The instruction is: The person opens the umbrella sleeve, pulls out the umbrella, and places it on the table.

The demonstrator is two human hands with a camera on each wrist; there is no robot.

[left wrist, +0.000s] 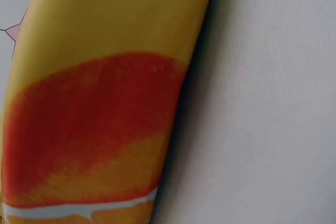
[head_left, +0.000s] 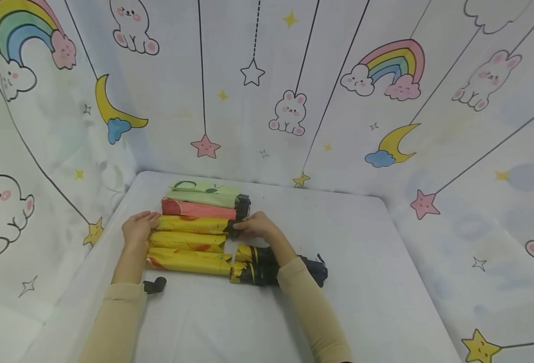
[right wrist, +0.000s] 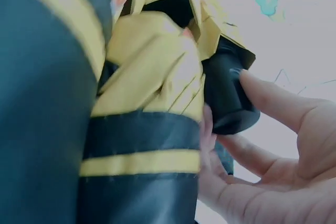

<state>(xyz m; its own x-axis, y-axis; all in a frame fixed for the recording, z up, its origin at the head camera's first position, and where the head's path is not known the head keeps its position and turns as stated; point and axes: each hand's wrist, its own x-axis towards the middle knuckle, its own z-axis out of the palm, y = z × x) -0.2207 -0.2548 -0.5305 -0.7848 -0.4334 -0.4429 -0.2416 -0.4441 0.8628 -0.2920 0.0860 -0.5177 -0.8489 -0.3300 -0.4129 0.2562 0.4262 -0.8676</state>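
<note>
In the head view, my right hand (head_left: pixel 256 225) is at the right end of a yellow folded umbrella (head_left: pixel 196 224). The right wrist view shows my thumb and fingers curled round its black handle (right wrist: pixel 228 95). My left hand (head_left: pixel 138 229) touches this umbrella's left end, its fingers looking straight. Two more yellow folded umbrellas, a middle one (head_left: pixel 187 241) and a nearer one (head_left: pixel 189 260), lie below in the row. Beyond it lie a pink folded umbrella (head_left: pixel 198 208) and a light green one (head_left: pixel 208 192). Only yellow fabric with a red patch (left wrist: pixel 100 124) fills the left wrist view.
Under my right forearm lie dark folded umbrellas with yellow ends (head_left: pixel 241 272), partly hidden by the sleeve. A small black device (head_left: pixel 157 285) sticks out by my left cuff. The white table (head_left: pixel 375 282) meets a cartoon-printed cloth (head_left: pixel 239 121) at the back and sides.
</note>
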